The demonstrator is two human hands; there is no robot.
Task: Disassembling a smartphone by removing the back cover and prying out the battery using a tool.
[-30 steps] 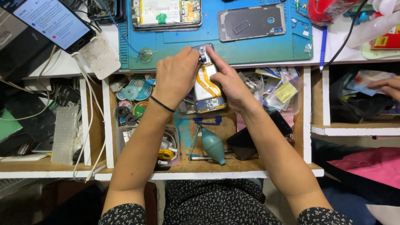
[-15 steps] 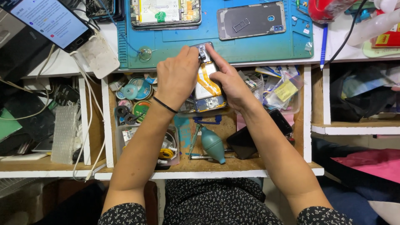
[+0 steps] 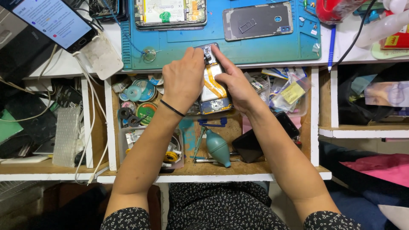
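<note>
Both hands are up at the front edge of the blue silicone repair mat, working on an opened smartphone with its back cover off and an orange ribbon cable running down its middle. The right hand wraps the phone's right side, fingers curled tight around the frame, thumb across the top near the camera end. The left hand comes in from the other side, fingertips pinched narrow at the phone's upper edge; whether they grip a small part there I cannot tell, the knuckles hide it. The phone hangs just over the open wooden drawer, above a teal rubber dust blower and rolls of tape. How far along? The shell is already open, the insides bare, so the dismantling looks well under way; the grey back cover with the camera cut-out lies apart on the mat, and another opened handset showing its battery sits beside it. Closing up is, by my reading, not yet done. Off left, a lit phone screen glows.
</note>
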